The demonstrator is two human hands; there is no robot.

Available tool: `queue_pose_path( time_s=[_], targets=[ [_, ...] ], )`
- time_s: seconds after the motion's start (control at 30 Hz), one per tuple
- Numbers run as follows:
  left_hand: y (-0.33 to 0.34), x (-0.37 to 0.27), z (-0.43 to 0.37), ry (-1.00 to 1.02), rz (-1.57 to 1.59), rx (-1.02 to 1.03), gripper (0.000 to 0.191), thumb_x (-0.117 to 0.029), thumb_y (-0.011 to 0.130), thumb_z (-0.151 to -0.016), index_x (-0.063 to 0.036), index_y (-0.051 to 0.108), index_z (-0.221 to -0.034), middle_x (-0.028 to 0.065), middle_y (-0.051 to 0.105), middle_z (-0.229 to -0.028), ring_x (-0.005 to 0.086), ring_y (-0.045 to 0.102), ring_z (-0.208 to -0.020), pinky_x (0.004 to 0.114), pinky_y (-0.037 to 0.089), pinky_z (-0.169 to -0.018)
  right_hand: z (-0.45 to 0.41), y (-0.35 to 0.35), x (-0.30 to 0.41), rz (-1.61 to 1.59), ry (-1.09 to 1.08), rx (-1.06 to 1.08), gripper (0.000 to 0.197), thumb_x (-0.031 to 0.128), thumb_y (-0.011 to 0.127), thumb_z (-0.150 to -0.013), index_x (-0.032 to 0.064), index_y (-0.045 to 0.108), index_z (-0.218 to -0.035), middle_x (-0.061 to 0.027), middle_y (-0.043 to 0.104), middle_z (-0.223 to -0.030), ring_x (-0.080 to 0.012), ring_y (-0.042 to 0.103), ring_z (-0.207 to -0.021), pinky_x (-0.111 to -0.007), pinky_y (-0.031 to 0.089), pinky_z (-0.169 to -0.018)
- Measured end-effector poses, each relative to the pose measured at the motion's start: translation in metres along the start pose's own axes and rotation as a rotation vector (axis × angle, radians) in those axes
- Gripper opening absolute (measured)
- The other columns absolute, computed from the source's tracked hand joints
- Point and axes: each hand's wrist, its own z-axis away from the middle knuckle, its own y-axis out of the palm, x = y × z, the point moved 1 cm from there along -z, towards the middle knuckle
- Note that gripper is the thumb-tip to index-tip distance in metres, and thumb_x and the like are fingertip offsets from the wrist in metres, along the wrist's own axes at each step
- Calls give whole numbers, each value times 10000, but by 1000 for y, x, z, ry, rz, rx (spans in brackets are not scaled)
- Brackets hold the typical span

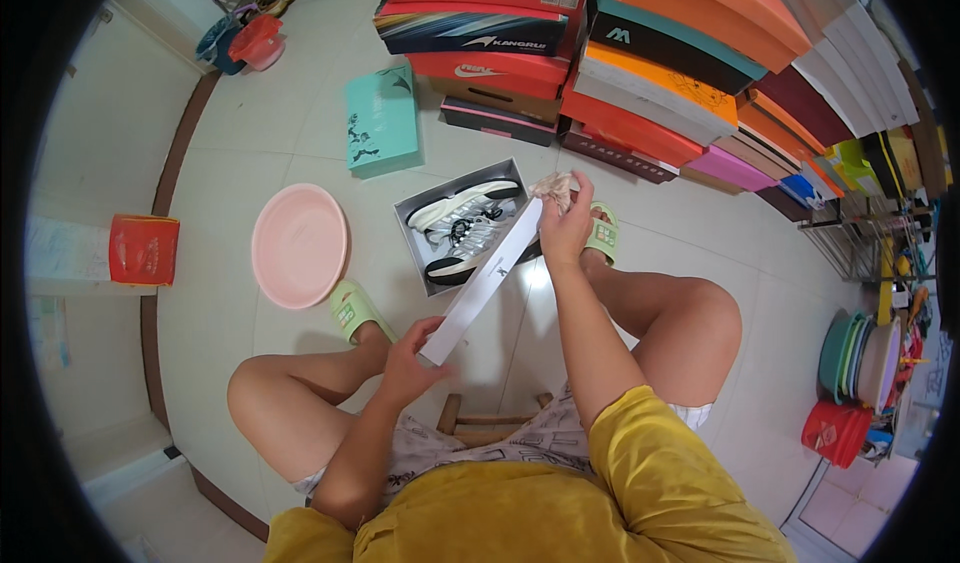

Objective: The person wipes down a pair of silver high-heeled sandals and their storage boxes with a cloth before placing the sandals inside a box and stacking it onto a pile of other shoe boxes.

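Between my hands a white shoebox lid (484, 281) is held tilted on edge, its long side facing me. My left hand (412, 368) grips its near end, thumb and fingers on either side. At the far end, my right hand (566, 225) holds a crumpled beige cloth (553, 190) against the lid's corner; how firmly it also grips the lid is hard to see. Just beyond lies an open grey shoebox (418, 255) on the floor. Inside it sits a pair of white and silver sneakers (461, 225) with black laces, partly hidden by the lid.
A pink plastic basin (300, 246) stands left of the open box, with a closed teal shoebox (384, 120) behind it. Stacked shoeboxes (487, 75) line the far side and right. My feet in green slippers (360, 311) flank the box. A wooden stool (491, 419) is beneath me.
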Motion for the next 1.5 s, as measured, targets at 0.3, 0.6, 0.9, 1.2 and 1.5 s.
queue_pose_path(
  time_s=[0.3, 0.6, 0.9, 1.2, 1.5],
  targets=[
    [20, 20, -6, -80, -91, -185, 289, -40, 684, -671, -17, 655, -957, 95, 672, -791, 146, 634, -697, 274, 495, -651, 15, -2, -4, 242, -290, -25, 261, 40, 607, -729, 94, 658, -979, -118, 524, -956, -296, 465, -946, -364, 398, -812],
    [20, 14, -12, -172, -59, -213, 185, -41, 672, -657, 17, 658, -831, 80, 624, -630, 99, 566, -576, 278, 458, -548, 79, -3, 34, 83, -346, 259, 210, 60, 614, -738, 127, 688, -922, -64, 504, -787, -269, 460, -812, -367, 406, -733],
    [25, 24, -9, -54, -8, -267, 215, -141, 706, -687, 24, 637, -806, 84, 638, -670, 89, 535, -588, 294, 444, -546, 160, -29, 78, -79, -469, 578, 178, 45, 600, -750, 85, 653, -916, -76, 536, -787, -296, 488, -800, -370, 432, -720],
    [8, 10, -16, -206, 114, -305, 241, -112, 712, -662, 51, 645, -827, 74, 652, -699, 112, 582, -602, 282, 469, -553, 100, -41, 83, -675, 469, 438, 156, 71, 594, -827, 19, 601, -973, -37, 622, -864, -97, 576, -707, -228, 445, -600],
    [-27, -32, -21, -236, 610, -248, 351, -64, 704, -719, 44, 584, -1030, 85, 636, -945, 155, 599, -838, 282, 475, -749, 77, -53, 66, -799, 667, 611, 172, 33, 604, -799, -1, 572, -965, -94, 649, -895, -137, 624, -742, -234, 487, -674]
  ],
)
